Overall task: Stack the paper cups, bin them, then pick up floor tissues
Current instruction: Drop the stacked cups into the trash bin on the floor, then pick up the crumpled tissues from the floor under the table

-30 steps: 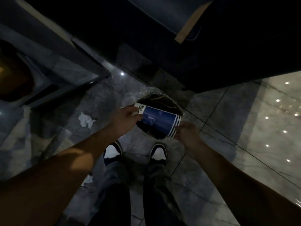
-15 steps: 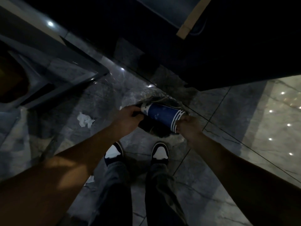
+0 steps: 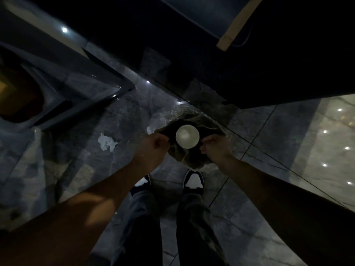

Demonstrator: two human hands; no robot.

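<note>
Cups (image 3: 187, 136) in bin (image 3: 215, 124), tissue (image 3: 106, 144) nearby

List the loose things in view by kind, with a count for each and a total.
Paper cup stack, seen end-on over the bin: 1 (number of cups in it cannot be told)
Crumpled tissue on the floor: 1
Lined bin: 1
Total: 3

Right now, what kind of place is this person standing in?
Probably a dim indoor lounge or lobby: polished marble floor tiles mirror ceiling lights, dark furniture stands close by, and a lined bin sits at the person's feet.
</note>
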